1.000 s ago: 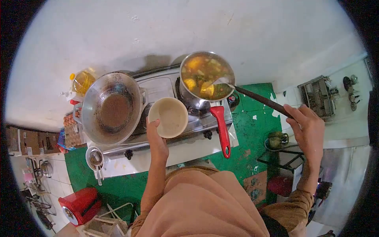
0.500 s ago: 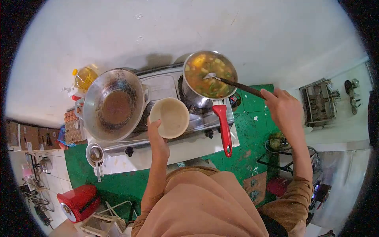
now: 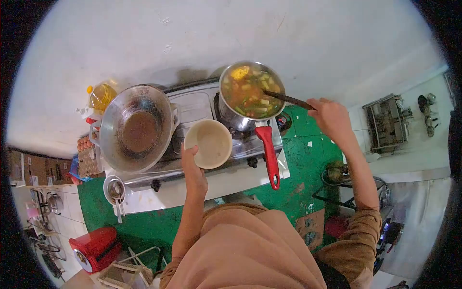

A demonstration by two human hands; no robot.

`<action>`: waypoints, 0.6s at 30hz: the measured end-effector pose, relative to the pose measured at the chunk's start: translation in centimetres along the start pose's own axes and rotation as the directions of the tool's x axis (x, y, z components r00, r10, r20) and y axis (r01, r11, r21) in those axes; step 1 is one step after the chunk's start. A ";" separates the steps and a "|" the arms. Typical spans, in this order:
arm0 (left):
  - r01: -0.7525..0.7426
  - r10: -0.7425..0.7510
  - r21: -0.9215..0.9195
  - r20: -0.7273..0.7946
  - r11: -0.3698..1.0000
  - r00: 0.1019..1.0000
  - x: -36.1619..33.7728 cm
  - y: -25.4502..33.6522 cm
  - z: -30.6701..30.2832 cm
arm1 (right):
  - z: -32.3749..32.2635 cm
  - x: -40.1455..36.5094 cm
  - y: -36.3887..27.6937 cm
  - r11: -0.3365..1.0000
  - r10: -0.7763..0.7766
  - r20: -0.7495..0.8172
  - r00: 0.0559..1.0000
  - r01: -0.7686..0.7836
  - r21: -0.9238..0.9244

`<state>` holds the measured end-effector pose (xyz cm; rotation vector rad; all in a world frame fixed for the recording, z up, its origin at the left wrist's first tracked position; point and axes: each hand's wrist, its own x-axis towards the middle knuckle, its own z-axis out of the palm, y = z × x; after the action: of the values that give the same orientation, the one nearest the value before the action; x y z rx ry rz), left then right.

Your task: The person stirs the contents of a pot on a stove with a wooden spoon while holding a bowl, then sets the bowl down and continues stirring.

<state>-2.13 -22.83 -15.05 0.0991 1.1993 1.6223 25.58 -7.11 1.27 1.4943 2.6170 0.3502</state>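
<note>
My left hand [image 3: 194, 166] grips a cream bowl [image 3: 208, 144] by its left rim, thumb on the edge; the bowl holds nothing and is held over the front of the stove [image 3: 192, 101]. My right hand [image 3: 329, 118] is closed on the dark handle of a ladle [image 3: 291, 99], whose head is sunk in the soup and hidden. The soup [image 3: 250, 94], with yellow corn and green vegetable pieces, fills a steel pot with a red handle [image 3: 270, 156] on the right burner.
A large wok [image 3: 142, 130] stands on the left burner. Behind it to the left is an oil bottle [image 3: 102, 96], with eggs in a tray [image 3: 88, 159] beside it. A small white bowl with spoons [image 3: 114, 190] sits at the stove's front left. A red bin [image 3: 98, 248] stands lower left.
The ladle's head has gone down under the soup, and my right hand has shifted slightly left. The corn has turned and shifted in the pot. My left hand still has the bowl.
</note>
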 end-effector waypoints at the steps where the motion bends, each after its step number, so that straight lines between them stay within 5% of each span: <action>1: -0.002 0.002 0.000 0.001 1.000 1.000 -0.2 0.1 0.1 | -0.3 -0.3 0.4 1.000 0.000 -0.002 1.000 0.000 0.000; 10: 0.017 -0.019 -0.027 -0.047 0.999 0.999 -0.4 0.9 0.5 | -7.2 -2.9 -0.4 0.996 0.064 -0.092 0.994 -0.069 -0.055; 18: 0.004 -0.005 -0.007 -0.036 1.000 0.999 -0.3 0.7 0.6 | -5.0 -1.5 -0.3 0.984 -0.108 -0.400 0.910 0.041 -0.172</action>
<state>-2.15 -22.63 -14.16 0.0633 1.2205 1.6299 25.10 -9.29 6.03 1.3868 2.8540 0.9362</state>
